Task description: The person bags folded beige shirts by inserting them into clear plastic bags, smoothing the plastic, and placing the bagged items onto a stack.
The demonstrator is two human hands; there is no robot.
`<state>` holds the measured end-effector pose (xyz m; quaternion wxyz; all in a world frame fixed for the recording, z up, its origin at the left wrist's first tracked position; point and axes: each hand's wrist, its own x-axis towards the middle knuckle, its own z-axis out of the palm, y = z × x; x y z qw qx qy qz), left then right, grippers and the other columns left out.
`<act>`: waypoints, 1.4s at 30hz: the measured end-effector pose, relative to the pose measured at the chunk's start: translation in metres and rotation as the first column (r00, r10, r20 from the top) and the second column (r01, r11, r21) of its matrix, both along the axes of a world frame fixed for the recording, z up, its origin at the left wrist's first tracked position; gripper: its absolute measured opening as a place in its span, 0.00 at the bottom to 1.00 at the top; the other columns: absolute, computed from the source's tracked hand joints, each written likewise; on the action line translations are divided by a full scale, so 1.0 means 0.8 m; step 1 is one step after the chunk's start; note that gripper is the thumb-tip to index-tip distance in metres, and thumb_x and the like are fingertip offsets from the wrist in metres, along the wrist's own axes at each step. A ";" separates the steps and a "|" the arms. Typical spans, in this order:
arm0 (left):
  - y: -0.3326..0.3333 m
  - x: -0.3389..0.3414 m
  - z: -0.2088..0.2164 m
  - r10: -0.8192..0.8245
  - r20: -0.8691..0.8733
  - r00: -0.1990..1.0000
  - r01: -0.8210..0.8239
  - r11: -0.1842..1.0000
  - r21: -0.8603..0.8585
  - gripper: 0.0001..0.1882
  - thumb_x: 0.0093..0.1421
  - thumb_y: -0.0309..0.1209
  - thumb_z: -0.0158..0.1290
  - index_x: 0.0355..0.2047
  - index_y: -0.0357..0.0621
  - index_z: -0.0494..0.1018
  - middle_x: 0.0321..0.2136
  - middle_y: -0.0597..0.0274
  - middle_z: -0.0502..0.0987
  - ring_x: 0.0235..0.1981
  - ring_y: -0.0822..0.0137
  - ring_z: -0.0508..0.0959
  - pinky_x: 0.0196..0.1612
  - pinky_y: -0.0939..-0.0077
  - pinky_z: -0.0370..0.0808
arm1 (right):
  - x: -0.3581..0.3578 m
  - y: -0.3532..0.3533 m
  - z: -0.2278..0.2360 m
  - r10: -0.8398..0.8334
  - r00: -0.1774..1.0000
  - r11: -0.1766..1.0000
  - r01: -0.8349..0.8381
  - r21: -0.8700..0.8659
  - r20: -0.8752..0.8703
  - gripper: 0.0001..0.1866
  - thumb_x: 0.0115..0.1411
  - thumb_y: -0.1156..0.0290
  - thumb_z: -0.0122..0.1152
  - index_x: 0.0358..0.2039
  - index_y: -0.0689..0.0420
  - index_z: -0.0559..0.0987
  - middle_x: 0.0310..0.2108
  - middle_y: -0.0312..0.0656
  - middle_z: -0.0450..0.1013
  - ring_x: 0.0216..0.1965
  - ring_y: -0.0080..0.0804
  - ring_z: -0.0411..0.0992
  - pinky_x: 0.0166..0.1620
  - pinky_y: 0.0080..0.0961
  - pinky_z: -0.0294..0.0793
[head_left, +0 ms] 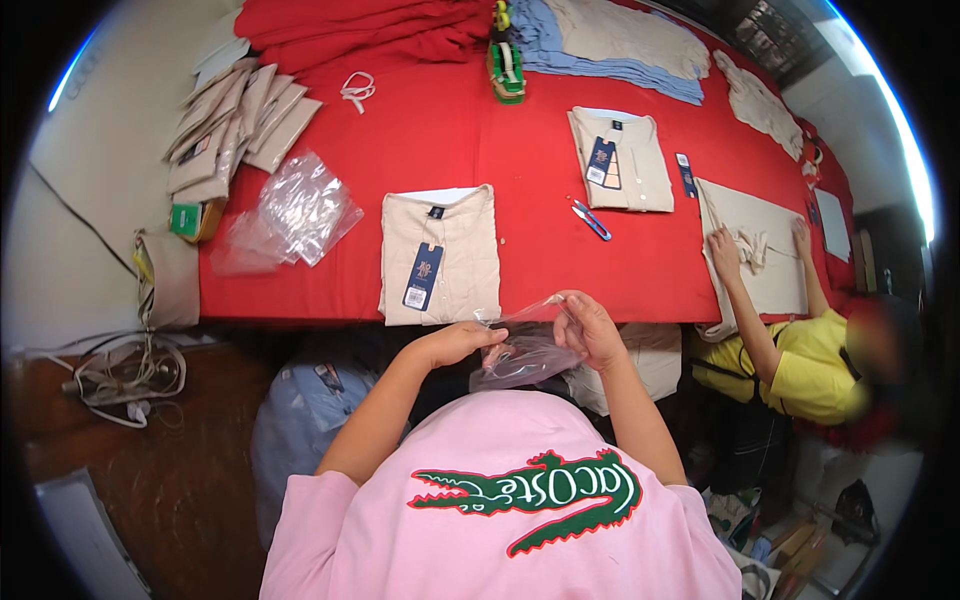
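Note:
A clear plastic bag (535, 352) hangs between my hands at the table's near edge. My left hand (470, 343) pinches one side of its mouth, and my right hand (590, 328) grips the other side. Just beyond my left hand lies a folded beige shirt (465, 260) with a dark blue hang tag (423, 277) on its front. Farther off to the right rests a second folded beige shirt (640, 160), also tagged. Small blue thread snips (592, 220) lie on the red cloth between the two shirts.
Loose clear bags (305, 210) and a pile of packed beige garments (225, 130) lie at the left. A green tape dispenser (507, 72) stands at the back, beside stacked blue garments (610, 65). To the right, a co-worker in yellow (800, 365) handles a beige garment (745, 215).

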<state>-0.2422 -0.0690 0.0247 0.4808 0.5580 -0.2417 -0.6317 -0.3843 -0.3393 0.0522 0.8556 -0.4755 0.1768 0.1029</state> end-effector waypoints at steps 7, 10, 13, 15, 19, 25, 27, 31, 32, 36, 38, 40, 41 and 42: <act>0.075 -0.028 -0.041 0.164 0.067 0.984 -0.171 0.979 0.110 0.25 0.78 0.49 0.50 0.54 0.43 0.87 0.53 0.56 0.87 0.63 0.58 0.79 0.72 0.66 0.64 | 0.024 0.003 -0.067 0.290 0.943 0.880 -0.329 -0.343 -0.162 0.13 0.77 0.72 0.58 0.54 0.64 0.83 0.30 0.37 0.78 0.27 0.20 0.74 0.33 0.20 0.75; 0.108 -0.038 -0.079 0.329 0.233 0.915 -0.349 0.936 0.049 0.20 0.76 0.45 0.56 0.52 0.44 0.88 0.51 0.58 0.88 0.59 0.63 0.80 0.68 0.68 0.69 | 0.057 0.027 -0.074 0.309 0.950 0.874 -0.304 -0.381 -0.048 0.10 0.75 0.77 0.57 0.51 0.65 0.83 0.32 0.36 0.79 0.33 0.22 0.77 0.39 0.22 0.77; 0.108 -0.032 -0.077 0.498 0.289 0.817 -0.534 0.844 0.056 0.17 0.72 0.41 0.62 0.50 0.43 0.89 0.50 0.58 0.88 0.53 0.67 0.83 0.61 0.73 0.75 | 0.094 0.030 -0.075 0.302 0.953 0.854 -0.267 -0.447 0.008 0.06 0.72 0.81 0.60 0.46 0.66 0.82 0.35 0.38 0.82 0.37 0.24 0.79 0.45 0.23 0.80; 0.109 -0.025 -0.074 0.572 0.323 0.754 -0.614 0.789 0.037 0.17 0.72 0.42 0.62 0.50 0.43 0.89 0.48 0.56 0.89 0.53 0.68 0.84 0.59 0.73 0.76 | 0.115 0.032 -0.071 0.268 0.963 0.851 -0.242 -0.467 -0.010 0.04 0.68 0.80 0.66 0.43 0.64 0.84 0.36 0.39 0.84 0.39 0.23 0.80 0.46 0.23 0.80; 0.124 -0.016 -0.059 0.472 0.598 0.648 -0.654 0.747 0.120 0.14 0.69 0.39 0.63 0.48 0.45 0.89 0.46 0.52 0.89 0.50 0.60 0.86 0.57 0.67 0.78 | 0.141 0.051 -0.043 0.276 0.961 0.492 -0.169 -0.854 -0.031 0.06 0.62 0.73 0.71 0.39 0.58 0.86 0.36 0.43 0.84 0.40 0.34 0.83 0.45 0.32 0.81; 0.143 -0.026 -0.040 0.249 0.952 0.177 -0.706 0.706 -0.054 0.08 0.64 0.33 0.64 0.39 0.44 0.88 0.40 0.51 0.86 0.45 0.49 0.84 0.58 0.55 0.74 | 0.151 0.086 -0.036 0.186 0.982 0.224 -0.081 -0.971 -0.039 0.08 0.60 0.66 0.72 0.38 0.53 0.85 0.37 0.45 0.81 0.41 0.48 0.81 0.43 0.43 0.79; 0.140 -0.029 -0.029 0.226 0.971 0.078 -0.749 0.656 -0.092 0.07 0.63 0.31 0.64 0.37 0.41 0.86 0.40 0.51 0.85 0.41 0.47 0.84 0.58 0.55 0.73 | 0.144 0.091 -0.040 0.166 0.986 0.183 -0.062 -0.981 -0.031 0.08 0.61 0.66 0.71 0.38 0.53 0.85 0.37 0.44 0.80 0.39 0.46 0.81 0.42 0.43 0.79; 0.135 -0.023 -0.036 0.349 0.935 -0.055 -0.787 0.561 -0.256 0.03 0.62 0.24 0.63 0.36 0.39 0.82 0.40 0.49 0.84 0.37 0.49 0.84 0.49 0.60 0.77 | 0.135 0.109 -0.035 0.158 0.987 0.188 -0.065 -0.980 -0.035 0.08 0.62 0.66 0.71 0.39 0.54 0.85 0.36 0.45 0.78 0.39 0.47 0.80 0.42 0.43 0.78; 0.137 -0.017 -0.049 0.431 0.902 -0.037 -0.801 0.526 -0.285 0.03 0.62 0.23 0.62 0.35 0.38 0.81 0.40 0.50 0.85 0.36 0.53 0.84 0.46 0.63 0.78 | 0.136 0.113 -0.036 0.147 0.989 0.201 -0.063 -0.978 -0.033 0.08 0.62 0.67 0.71 0.39 0.55 0.85 0.36 0.46 0.79 0.39 0.46 0.81 0.43 0.43 0.79; 0.144 0.008 -0.106 0.794 0.587 0.156 -0.906 0.351 -0.235 0.04 0.60 0.22 0.60 0.35 0.33 0.77 0.35 0.52 0.84 0.34 0.64 0.83 0.40 0.71 0.78 | 0.144 0.095 -0.068 0.182 0.983 0.313 -0.040 -0.949 0.019 0.08 0.61 0.69 0.71 0.39 0.58 0.84 0.37 0.47 0.81 0.40 0.44 0.82 0.44 0.40 0.79; 0.139 0.011 -0.102 0.868 0.426 0.253 -0.926 0.345 -0.154 0.04 0.62 0.22 0.60 0.33 0.34 0.75 0.30 0.62 0.80 0.33 0.74 0.79 0.41 0.77 0.76 | 0.142 0.085 -0.075 0.169 0.985 0.434 -0.097 -0.896 -0.025 0.08 0.61 0.72 0.71 0.38 0.61 0.84 0.34 0.48 0.82 0.37 0.42 0.83 0.43 0.39 0.80; 0.155 0.014 -0.112 0.867 0.338 0.366 -0.907 0.414 -0.079 0.04 0.62 0.22 0.60 0.33 0.34 0.75 0.28 0.66 0.78 0.33 0.76 0.78 0.41 0.78 0.75 | 0.138 0.081 -0.079 0.197 0.979 0.491 -0.150 -0.858 -0.059 0.08 0.61 0.72 0.71 0.38 0.61 0.83 0.32 0.47 0.82 0.36 0.42 0.83 0.42 0.38 0.80; 0.167 0.010 -0.117 0.838 0.373 0.399 -0.887 0.455 -0.074 0.03 0.63 0.22 0.60 0.34 0.35 0.76 0.29 0.67 0.78 0.33 0.77 0.77 0.40 0.79 0.74 | 0.136 0.084 -0.072 0.220 0.970 0.508 -0.203 -0.837 -0.101 0.08 0.62 0.71 0.71 0.38 0.61 0.83 0.31 0.47 0.82 0.35 0.42 0.83 0.41 0.39 0.80; 0.181 0.001 -0.121 0.807 0.407 0.428 -0.867 0.494 -0.067 0.03 0.63 0.21 0.59 0.36 0.37 0.76 0.31 0.68 0.79 0.33 0.79 0.76 0.40 0.81 0.73 | 0.130 0.089 -0.065 0.246 0.959 0.523 -0.255 -0.813 -0.143 0.08 0.62 0.71 0.71 0.37 0.61 0.83 0.30 0.46 0.82 0.34 0.42 0.82 0.41 0.39 0.79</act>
